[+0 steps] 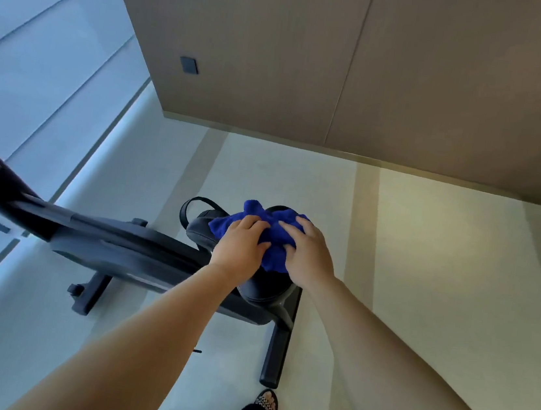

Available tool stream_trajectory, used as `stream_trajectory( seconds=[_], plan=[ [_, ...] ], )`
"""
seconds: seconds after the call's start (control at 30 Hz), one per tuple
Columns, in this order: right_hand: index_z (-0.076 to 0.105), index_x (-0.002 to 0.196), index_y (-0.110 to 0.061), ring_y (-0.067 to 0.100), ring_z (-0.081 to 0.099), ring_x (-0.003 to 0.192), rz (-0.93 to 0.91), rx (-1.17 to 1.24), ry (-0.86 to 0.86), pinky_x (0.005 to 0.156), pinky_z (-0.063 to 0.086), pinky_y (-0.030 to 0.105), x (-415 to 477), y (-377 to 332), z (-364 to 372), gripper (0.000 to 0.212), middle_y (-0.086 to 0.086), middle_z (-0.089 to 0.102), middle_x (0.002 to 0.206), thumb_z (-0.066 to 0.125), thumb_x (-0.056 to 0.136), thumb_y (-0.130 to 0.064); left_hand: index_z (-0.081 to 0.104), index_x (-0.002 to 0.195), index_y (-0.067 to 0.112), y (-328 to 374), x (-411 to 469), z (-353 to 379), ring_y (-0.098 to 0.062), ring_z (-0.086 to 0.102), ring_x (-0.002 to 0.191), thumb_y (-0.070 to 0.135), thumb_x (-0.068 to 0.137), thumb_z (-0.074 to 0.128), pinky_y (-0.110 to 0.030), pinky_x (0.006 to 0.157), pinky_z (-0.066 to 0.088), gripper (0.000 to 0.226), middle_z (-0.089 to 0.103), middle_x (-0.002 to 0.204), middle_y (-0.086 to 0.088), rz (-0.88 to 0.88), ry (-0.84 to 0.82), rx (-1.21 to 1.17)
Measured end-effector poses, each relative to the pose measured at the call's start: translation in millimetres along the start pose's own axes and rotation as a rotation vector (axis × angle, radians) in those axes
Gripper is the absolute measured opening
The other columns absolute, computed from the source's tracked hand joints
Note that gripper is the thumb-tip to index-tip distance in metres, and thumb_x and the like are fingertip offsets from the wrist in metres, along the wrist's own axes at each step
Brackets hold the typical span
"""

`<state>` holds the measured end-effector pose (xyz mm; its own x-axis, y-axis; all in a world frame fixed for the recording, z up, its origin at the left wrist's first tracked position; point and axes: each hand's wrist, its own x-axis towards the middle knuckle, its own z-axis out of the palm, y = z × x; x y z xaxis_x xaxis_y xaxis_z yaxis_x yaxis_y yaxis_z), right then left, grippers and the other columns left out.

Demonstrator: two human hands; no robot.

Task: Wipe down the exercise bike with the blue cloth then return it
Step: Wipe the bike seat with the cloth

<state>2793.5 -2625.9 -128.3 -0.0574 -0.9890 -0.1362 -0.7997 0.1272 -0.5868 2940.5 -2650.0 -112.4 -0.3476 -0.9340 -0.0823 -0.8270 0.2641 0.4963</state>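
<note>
Both my hands are on the blue cloth [275,236], which lies bunched on top of the black seat [262,289] of the exercise bike [127,248]. My left hand [240,245] presses down on the cloth's left side, fingers curled into the fabric. My right hand [307,257] covers its right side, fingers spread and bent over the folds, gripping them. The cloth hides most of the seat top; the near edge of the seat shows below my wrists. The bike frame runs from the seat toward the left, with its crossbar feet [274,355] on the pale floor [426,258]. My sandalled foot [267,402] stands near the rear foot bar. A tan wall [314,57] stands at the far side.
</note>
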Motion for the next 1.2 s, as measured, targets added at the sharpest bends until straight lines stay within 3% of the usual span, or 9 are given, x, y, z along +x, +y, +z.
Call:
stream_trajectory(
  seconds=[0.2,0.4,0.6,0.73,0.9,1.1,1.2],
  plan=[
    [0.047,0.134,-0.027,0.020,0.023,0.135,-0.089,-0.006,-0.031,0.108,0.024,0.031,-32.9,-4.7,1.8,0.046,0.000,0.032,0.147,0.048,0.091,-0.012,0.052,0.122,0.015,1.2,-37.1,2.1,-0.025,0.044,0.115,0.019,0.090,0.053,-0.031,0.094,0.036,0.032,0.052,0.126,-0.002,-0.037,0.013,-0.022],
    [0.041,0.138,-0.029,0.017,0.012,0.140,-0.162,-0.030,-0.098,0.111,0.022,0.032,-67.5,-5.5,12.0,0.052,-0.004,0.021,0.153,0.054,0.090,-0.013,0.051,0.122,0.016,-1.8,-88.8,24.3,-0.023,0.038,0.120,0.016,0.089,0.055,-0.029,0.102,0.032,0.034,0.048,0.128,0.000,-0.052,0.133,-0.048],
    [0.028,0.145,-0.029,0.023,0.000,0.144,-0.235,-0.169,-0.166,0.114,0.021,0.038,-74.4,1.1,12.7,0.066,-0.003,0.006,0.158,0.060,0.088,-0.017,0.021,0.145,0.021,4.8,-119.8,42.1,-0.025,0.015,0.141,0.026,0.089,0.058,-0.036,0.114,0.018,0.068,0.021,0.153,-0.001,-0.110,0.090,-0.084],
    [0.032,0.143,-0.029,0.022,0.004,0.144,-0.290,-0.241,-0.187,0.109,0.030,0.039,-64.1,3.2,5.6,0.066,-0.004,0.012,0.157,0.062,0.086,-0.017,0.001,0.147,0.025,10.5,-120.7,49.9,-0.025,0.002,0.144,0.024,0.089,0.058,-0.036,0.115,0.015,0.082,0.004,0.157,0.000,-0.155,0.046,-0.003],
    [0.039,0.139,-0.032,0.017,0.019,0.140,-0.374,-0.254,-0.231,0.100,0.042,0.037,-47.8,7.9,-6.7,0.060,-0.005,0.028,0.152,0.064,0.085,-0.025,-0.006,0.147,0.022,17.9,-102.2,59.9,-0.026,0.000,0.144,0.009,0.088,0.056,-0.033,0.114,0.021,0.087,-0.003,0.157,0.001,-0.205,0.093,-0.016],
    [0.039,0.139,-0.034,0.019,0.024,0.138,-0.513,-0.401,-0.248,0.089,0.047,0.038,-33.5,11.5,-11.0,0.050,-0.006,0.030,0.151,0.053,0.091,-0.039,-0.023,0.135,0.040,5.0,-101.1,67.9,-0.019,-0.007,0.142,0.003,0.090,0.050,-0.030,0.114,0.014,0.093,-0.020,0.148,0.015,-0.179,0.068,-0.012],
    [0.037,0.140,-0.031,0.023,0.024,0.139,-0.568,-0.456,-0.256,0.089,0.048,0.039,-31.3,12.2,-9.9,0.048,-0.003,0.029,0.152,0.047,0.094,-0.039,-0.020,0.135,0.042,6.0,-101.8,70.3,-0.020,-0.003,0.143,0.003,0.090,0.049,-0.033,0.116,0.015,0.091,-0.017,0.148,0.017,-0.200,0.101,0.002]
  ],
)
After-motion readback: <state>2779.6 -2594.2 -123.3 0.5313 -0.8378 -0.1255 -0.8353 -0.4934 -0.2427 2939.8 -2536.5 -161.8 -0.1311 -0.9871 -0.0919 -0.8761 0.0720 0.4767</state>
